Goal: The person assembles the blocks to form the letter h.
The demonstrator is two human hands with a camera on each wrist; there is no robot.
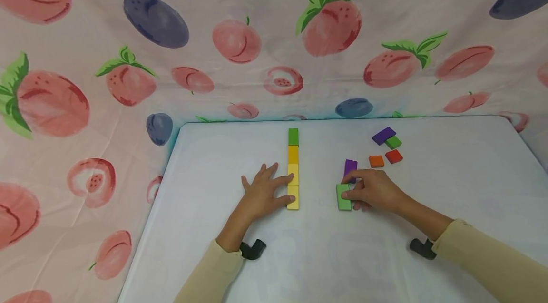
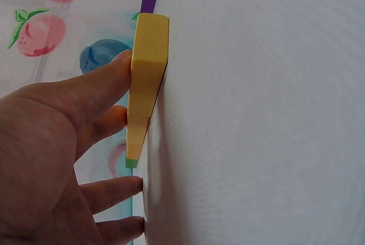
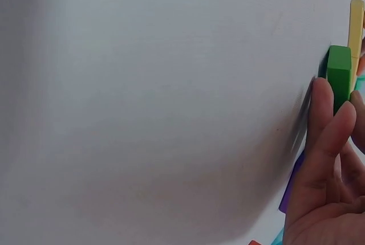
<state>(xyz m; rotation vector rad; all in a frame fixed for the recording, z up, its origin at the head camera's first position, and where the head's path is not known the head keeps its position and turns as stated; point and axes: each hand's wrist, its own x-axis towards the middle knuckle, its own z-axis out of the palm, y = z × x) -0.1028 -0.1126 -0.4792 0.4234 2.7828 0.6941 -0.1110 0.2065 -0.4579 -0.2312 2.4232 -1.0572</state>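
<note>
A straight line of blocks lies on the white table [image 1: 222, 151]: a green one [image 1: 293, 136] farthest away, then an orange-yellow one [image 1: 293, 154], then two yellow ones [image 1: 293, 174] nearest me. My left hand [image 1: 286, 190] lies flat with straight fingers pressed against the left side of the near yellow block [image 2: 149, 62]. To the right, the thumb and fingers of my right hand [image 1: 347, 189] pinch a green block [image 1: 342, 198], seen also in the right wrist view [image 3: 339, 74]. A purple block [image 1: 350, 167] lies just behind that green one.
A loose group sits at the back right: a purple block [image 1: 383, 135], a small green one [image 1: 393, 142], an orange one [image 1: 376, 161] and a red one [image 1: 394, 156]. Fruit-print cloth [image 1: 128, 79] hangs behind and to the left of the table.
</note>
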